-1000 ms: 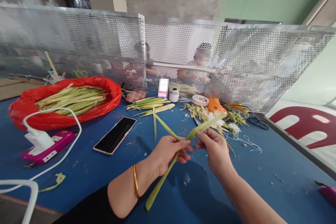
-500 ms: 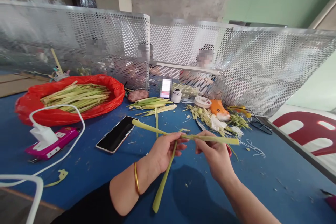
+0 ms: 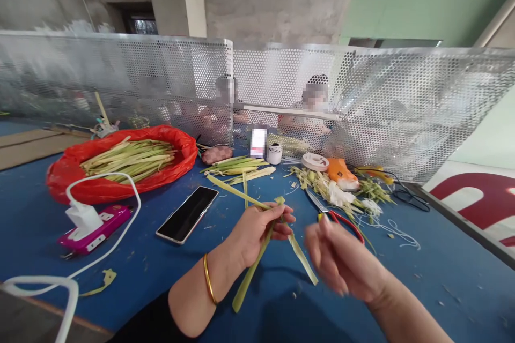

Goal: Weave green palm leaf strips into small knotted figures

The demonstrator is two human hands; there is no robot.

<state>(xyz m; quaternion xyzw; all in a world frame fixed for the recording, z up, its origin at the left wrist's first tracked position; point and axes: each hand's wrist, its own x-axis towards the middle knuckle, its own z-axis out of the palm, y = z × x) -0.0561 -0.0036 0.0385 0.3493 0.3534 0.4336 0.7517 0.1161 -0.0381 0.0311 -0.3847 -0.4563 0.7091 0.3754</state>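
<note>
My left hand (image 3: 257,230) pinches green leaf strips (image 3: 249,273) above the blue table (image 3: 402,284); one strip runs down toward me, another points back toward the phone, a third hangs to the right. My right hand (image 3: 341,260) is blurred by motion just right of the strips, fingers loosely spread, apparently holding nothing. A gold bangle circles my left wrist. Scissors with red handles (image 3: 338,217) lie just beyond my right hand.
A red bag of green strips (image 3: 120,163) sits back left. Nearby lie a phone (image 3: 187,214), a pink power strip with white charger (image 3: 94,222), a loose strip pile (image 3: 237,166), scraps (image 3: 333,187) and a tape roll (image 3: 316,162). A perforated metal screen (image 3: 362,102) has people behind it.
My right hand has let go of the strip it held out level and pulled back toward me. That strip now hangs folded from my left hand. The view tilted up slightly.
</note>
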